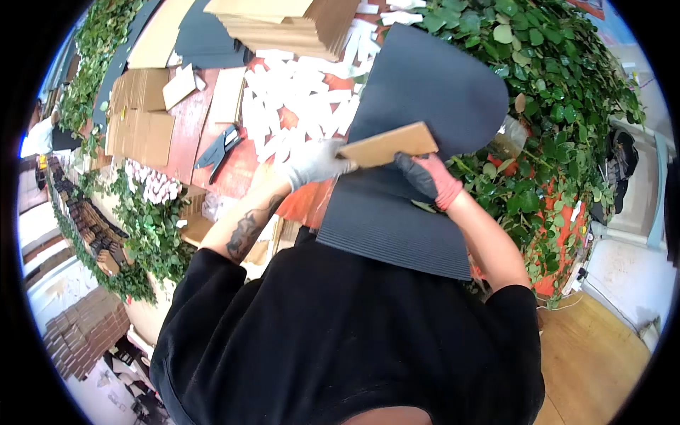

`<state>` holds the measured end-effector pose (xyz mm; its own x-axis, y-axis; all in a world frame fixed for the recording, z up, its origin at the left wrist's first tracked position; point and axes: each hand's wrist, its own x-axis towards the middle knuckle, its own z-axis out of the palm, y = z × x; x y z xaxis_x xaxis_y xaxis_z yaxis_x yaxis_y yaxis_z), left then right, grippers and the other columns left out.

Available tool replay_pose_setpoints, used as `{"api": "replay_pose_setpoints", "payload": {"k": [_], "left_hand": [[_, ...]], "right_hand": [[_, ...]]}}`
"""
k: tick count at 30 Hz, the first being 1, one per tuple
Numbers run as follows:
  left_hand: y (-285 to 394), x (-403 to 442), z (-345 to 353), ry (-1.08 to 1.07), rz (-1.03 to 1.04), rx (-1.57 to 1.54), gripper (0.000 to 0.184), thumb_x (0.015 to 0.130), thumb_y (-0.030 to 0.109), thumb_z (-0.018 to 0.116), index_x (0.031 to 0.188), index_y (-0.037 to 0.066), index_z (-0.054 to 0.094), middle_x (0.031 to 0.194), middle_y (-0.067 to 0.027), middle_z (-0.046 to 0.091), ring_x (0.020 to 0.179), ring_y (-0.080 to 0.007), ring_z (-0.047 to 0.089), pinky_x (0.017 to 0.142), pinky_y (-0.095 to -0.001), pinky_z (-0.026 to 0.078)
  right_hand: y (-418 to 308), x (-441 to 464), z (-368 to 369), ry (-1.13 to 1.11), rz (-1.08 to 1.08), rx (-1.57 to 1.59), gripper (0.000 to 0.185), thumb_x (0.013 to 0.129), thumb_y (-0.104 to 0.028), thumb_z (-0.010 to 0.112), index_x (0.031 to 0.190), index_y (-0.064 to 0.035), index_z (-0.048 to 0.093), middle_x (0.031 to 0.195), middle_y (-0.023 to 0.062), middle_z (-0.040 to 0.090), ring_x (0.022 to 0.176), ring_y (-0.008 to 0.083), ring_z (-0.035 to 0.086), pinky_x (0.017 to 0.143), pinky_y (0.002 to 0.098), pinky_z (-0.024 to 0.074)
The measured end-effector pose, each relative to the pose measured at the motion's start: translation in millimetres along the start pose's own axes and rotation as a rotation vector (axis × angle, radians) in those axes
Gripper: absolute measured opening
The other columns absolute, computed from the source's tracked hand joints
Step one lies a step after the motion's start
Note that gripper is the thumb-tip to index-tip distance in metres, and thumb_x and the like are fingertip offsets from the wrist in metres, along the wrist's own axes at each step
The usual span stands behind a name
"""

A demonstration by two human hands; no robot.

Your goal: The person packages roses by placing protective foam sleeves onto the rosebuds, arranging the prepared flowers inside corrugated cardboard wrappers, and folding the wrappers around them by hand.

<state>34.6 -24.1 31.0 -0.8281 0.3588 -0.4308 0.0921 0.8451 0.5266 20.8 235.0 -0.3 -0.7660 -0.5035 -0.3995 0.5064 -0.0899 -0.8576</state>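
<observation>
Across the upper right of the frame, we have leafy stems [545, 78] heaped beside and over the red table [190, 134]. At centre, our dark ribbed sheet [425, 92] lies beneath both hands. At far right, a pale open container [643, 195] holds dark items we cannot identify. A cardboard stack [283, 35] stands at upper centre, above loose white strips [297, 95]. Mid-frame, we hold a brown board [389, 144] between gloved hands: our left hand [319, 163] grips its left end, our right hand [427, 177] its lower right edge. Left of centre lies a stapler [222, 150].
</observation>
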Motion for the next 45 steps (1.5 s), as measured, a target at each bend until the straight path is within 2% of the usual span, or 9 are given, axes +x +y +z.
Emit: {"api": "replay_pose_setpoints", "payload": {"k": [3, 10, 12, 19, 29, 34, 36, 41, 45], "left_hand": [[-10, 14, 8, -0.092, -0.019, -0.327, 0.04, 0.082, 0.037, 0.061, 0.096, 0.0, 0.062, 0.084, -0.0169, 0.065, 0.081, -0.0293, 0.063, 0.074, -0.0384, 0.047], [-10, 17, 7, -0.191, -0.072, -0.344, 0.036, 0.083, 0.033, 0.061, 0.095, -0.002, 0.06, 0.083, -0.0171, 0.064, 0.083, -0.03, 0.063, 0.075, -0.0387, 0.047], [-16, 20, 16, -0.122, -0.007, -0.352, 0.031, 0.087, 0.025, 0.061, 0.099, -0.004, 0.059, 0.081, -0.0134, 0.063, 0.077, -0.022, 0.061, 0.072, -0.0367, 0.046], [-17, 23, 17, -0.161, -0.075, -0.33, 0.038, 0.082, 0.034, 0.063, 0.09, -0.003, 0.06, 0.083, -0.0191, 0.064, 0.083, -0.0316, 0.063, 0.075, -0.0396, 0.047], [-14, 19, 15, -0.119, -0.087, -0.281, 0.033, 0.082, 0.031, 0.062, 0.087, -0.002, 0.06, 0.076, -0.0163, 0.063, 0.074, -0.0285, 0.062, 0.07, -0.0377, 0.047], [6, 6, -16, 0.078, -0.051, -0.089, 0.032, 0.078, 0.03, 0.066, 0.087, 0.0, 0.062, 0.074, -0.0118, 0.062, 0.07, -0.0252, 0.06, 0.069, -0.0352, 0.047], [7, 15, -16, 0.28, 0.419, 0.164, 0.04, 0.072, 0.035, 0.07, 0.098, 0.006, 0.063, 0.092, -0.0107, 0.061, 0.086, -0.0254, 0.058, 0.076, -0.0362, 0.046], [35, 17, -21, 0.132, 0.47, 0.493, 0.062, 0.069, 0.04, 0.072, 0.124, 0.018, 0.054, 0.123, -0.0106, 0.046, 0.11, -0.0286, 0.045, 0.087, -0.0439, 0.042], [16, 12, -9, 0.252, 0.457, 0.289, 0.057, 0.07, 0.039, 0.071, 0.118, 0.011, 0.057, 0.114, -0.0127, 0.053, 0.105, -0.0268, 0.052, 0.089, -0.038, 0.042]], "right_hand": [[-17, -14, -3, 0.035, -0.018, 0.364, 0.048, 0.086, -0.012, 0.066, 0.127, -0.0043, 0.044, 0.117, 0.0079, 0.057, 0.106, 0.0164, 0.056, 0.09, 0.0301, 0.0472], [-75, -40, 12, -0.137, 0.216, 0.346, 0.049, 0.085, -0.007, 0.06, 0.129, 0.0024, 0.041, 0.12, 0.012, 0.056, 0.106, 0.0215, 0.058, 0.091, 0.0347, 0.0496], [-64, -29, 14, -0.114, 0.322, 0.409, 0.046, 0.085, -0.008, 0.06, 0.127, 0.0025, 0.043, 0.116, 0.0122, 0.057, 0.106, 0.0214, 0.059, 0.089, 0.0342, 0.0502], [-22, 15, -4, 0.194, 0.094, -0.497, 0.032, 0.08, -0.013, 0.065, 0.104, 0.0068, 0.06, 0.089, 0.0067, 0.066, 0.079, 0.0135, 0.063, 0.071, 0.0281, 0.0529], [-49, 15, 35, 0.339, 0.337, -0.745, 0.022, 0.082, -0.011, 0.059, 0.09, 0.0097, 0.056, 0.066, 0.0133, 0.063, 0.056, 0.0202, 0.064, 0.051, 0.0318, 0.0524], [-31, 27, 13, 0.276, 0.265, -1.2, 0.04, 0.083, -0.033, 0.059, 0.098, 0.0042, 0.06, 0.091, 0.0187, 0.066, 0.089, 0.0305, 0.064, 0.079, 0.0394, 0.0508], [-37, 23, 17, 0.244, 0.34, -1.227, 0.045, 0.082, -0.039, 0.057, 0.1, 0.0021, 0.061, 0.101, 0.0193, 0.064, 0.1, 0.0329, 0.06, 0.087, 0.0406, 0.0467], [-46, 17, 23, 0.228, 0.286, -1.42, 0.048, 0.083, -0.042, 0.054, 0.105, 0.0009, 0.059, 0.11, 0.019, 0.061, 0.107, 0.0341, 0.056, 0.093, 0.0408, 0.0438], [-41, 14, 20, 0.302, 0.296, -0.976, 0.034, 0.082, -0.028, 0.061, 0.096, 0.0038, 0.059, 0.084, 0.0143, 0.064, 0.072, 0.023, 0.062, 0.064, 0.0345, 0.0508]]}}
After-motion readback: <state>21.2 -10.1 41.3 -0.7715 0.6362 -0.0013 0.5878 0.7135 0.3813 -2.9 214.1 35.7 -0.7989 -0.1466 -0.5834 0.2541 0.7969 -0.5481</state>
